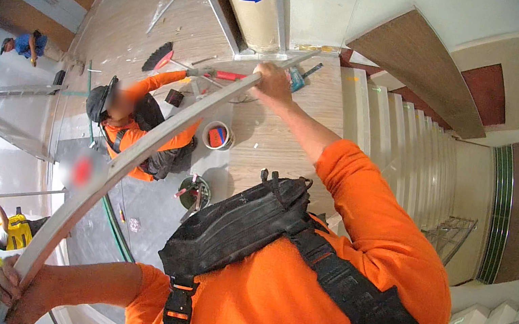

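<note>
**Both hands spanning one long curved rail**

The person in the orange shirt is holding a long, pale, curved rail (136, 162) at both ends, and the rail is running as a diagonal between the two hands, from low on the person's left up to the far right. The left hand (22, 287) is closing around the lower end, fingers wrapped right over the bar, close in by the body. The right hand (273, 82) is gripping the upper end with the arm stretched nearly straight, well away from the chest. So the long axis is lying along the line from one fist to the other, bowing outward in the middle, and the left hand is much the nearer of the two.

Below the rail a co-worker in orange (141, 128) is crouching on the floor, with a white bucket (217, 136) just beside them and a broom (159, 57) lying farther off. A flight of pale stairs (406, 145) is climbing away on the person's right.
</note>
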`<action>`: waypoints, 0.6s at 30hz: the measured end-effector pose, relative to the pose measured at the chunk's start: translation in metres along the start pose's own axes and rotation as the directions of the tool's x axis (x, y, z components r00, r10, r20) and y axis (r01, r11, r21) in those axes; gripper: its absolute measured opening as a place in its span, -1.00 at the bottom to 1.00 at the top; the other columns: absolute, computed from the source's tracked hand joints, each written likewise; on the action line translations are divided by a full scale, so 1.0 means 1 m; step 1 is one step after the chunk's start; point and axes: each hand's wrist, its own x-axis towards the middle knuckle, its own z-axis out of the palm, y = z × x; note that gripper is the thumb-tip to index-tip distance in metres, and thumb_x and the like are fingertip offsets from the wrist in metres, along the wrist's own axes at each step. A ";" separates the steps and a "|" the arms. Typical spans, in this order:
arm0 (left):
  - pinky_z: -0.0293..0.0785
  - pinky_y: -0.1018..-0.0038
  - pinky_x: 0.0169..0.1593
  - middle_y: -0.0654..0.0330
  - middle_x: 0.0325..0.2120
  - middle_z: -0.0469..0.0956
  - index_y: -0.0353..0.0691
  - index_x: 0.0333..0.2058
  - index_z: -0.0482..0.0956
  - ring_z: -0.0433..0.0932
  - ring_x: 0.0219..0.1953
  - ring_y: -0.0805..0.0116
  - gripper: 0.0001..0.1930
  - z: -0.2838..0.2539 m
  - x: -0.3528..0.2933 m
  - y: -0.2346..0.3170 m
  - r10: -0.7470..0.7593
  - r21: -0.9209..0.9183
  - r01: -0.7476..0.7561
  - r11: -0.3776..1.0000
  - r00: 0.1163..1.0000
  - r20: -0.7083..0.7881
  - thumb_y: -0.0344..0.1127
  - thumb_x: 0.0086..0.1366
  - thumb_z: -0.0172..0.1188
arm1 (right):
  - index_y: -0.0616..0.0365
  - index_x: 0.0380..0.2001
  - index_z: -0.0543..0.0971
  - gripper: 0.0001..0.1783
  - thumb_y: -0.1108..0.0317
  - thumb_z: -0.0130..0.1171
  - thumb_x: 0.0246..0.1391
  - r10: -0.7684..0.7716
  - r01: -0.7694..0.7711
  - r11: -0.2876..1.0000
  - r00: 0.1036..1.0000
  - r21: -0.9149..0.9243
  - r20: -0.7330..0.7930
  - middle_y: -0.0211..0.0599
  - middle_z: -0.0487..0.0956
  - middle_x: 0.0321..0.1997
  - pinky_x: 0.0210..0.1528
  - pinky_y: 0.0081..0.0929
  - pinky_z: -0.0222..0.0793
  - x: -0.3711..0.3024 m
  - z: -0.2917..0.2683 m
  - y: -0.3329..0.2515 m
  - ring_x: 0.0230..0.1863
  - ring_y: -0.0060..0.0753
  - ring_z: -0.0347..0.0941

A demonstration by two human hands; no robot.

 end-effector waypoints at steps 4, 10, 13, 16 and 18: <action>0.29 0.16 -0.53 0.10 -0.72 0.27 -0.34 -0.28 0.44 0.25 -0.70 0.20 -0.38 -0.001 0.036 -0.046 0.025 -0.666 0.217 0.714 0.942 0.334 0.25 0.18 -0.01 | 0.11 0.07 0.49 -0.48 0.46 0.12 -0.06 0.049 -0.072 0.990 0.983 0.121 0.179 -0.05 0.54 0.01 0.01 -0.23 0.43 0.035 -0.019 0.040 0.05 -0.13 0.50; 0.07 0.32 -0.51 0.19 -0.62 0.28 -0.15 -0.37 0.40 0.14 -0.64 0.35 -0.22 0.155 -0.021 -0.083 -0.100 -0.694 0.338 0.636 0.927 0.360 0.59 0.05 -0.08 | 0.10 0.08 0.56 -0.61 0.16 0.11 0.28 -0.102 0.065 0.983 0.970 0.170 0.218 -0.27 0.66 -0.06 0.17 -0.33 0.39 0.153 -0.150 -0.010 0.04 -0.36 0.53; 0.08 0.34 -0.44 0.28 -0.58 0.28 -0.11 -0.47 0.39 0.16 -0.57 0.35 -0.15 0.210 -0.041 -0.096 -0.127 -0.679 0.569 0.464 0.801 0.584 0.72 -0.02 -0.11 | 0.10 0.05 0.55 -0.47 -0.09 0.11 0.22 -0.313 0.296 0.911 0.950 0.289 0.014 -0.02 0.65 -0.13 0.02 -0.29 0.49 0.215 -0.218 -0.117 -0.08 -0.17 0.60; 0.14 0.30 -0.41 0.29 -0.56 0.32 -0.04 -0.41 0.46 0.23 -0.54 0.32 -0.19 0.271 -0.059 -0.111 -0.090 -0.691 0.651 0.314 0.745 0.661 0.71 0.01 -0.11 | 0.10 0.04 0.54 -0.47 -0.09 0.09 0.23 -0.418 0.432 0.879 0.902 0.202 -0.109 -0.04 0.65 -0.15 -0.02 -0.31 0.49 0.234 -0.305 -0.178 -0.11 -0.18 0.60; 0.21 0.26 -0.40 0.26 -0.54 0.37 0.08 -0.28 0.53 0.29 -0.53 0.27 -0.26 0.320 -0.089 -0.128 0.019 -0.689 0.677 0.260 0.709 0.705 0.66 0.04 -0.07 | 0.11 0.03 0.54 -0.47 -0.10 0.08 0.24 -0.434 0.455 0.880 0.887 0.139 -0.157 -0.05 0.64 -0.16 -0.04 -0.32 0.49 0.238 -0.343 -0.181 -0.14 -0.19 0.59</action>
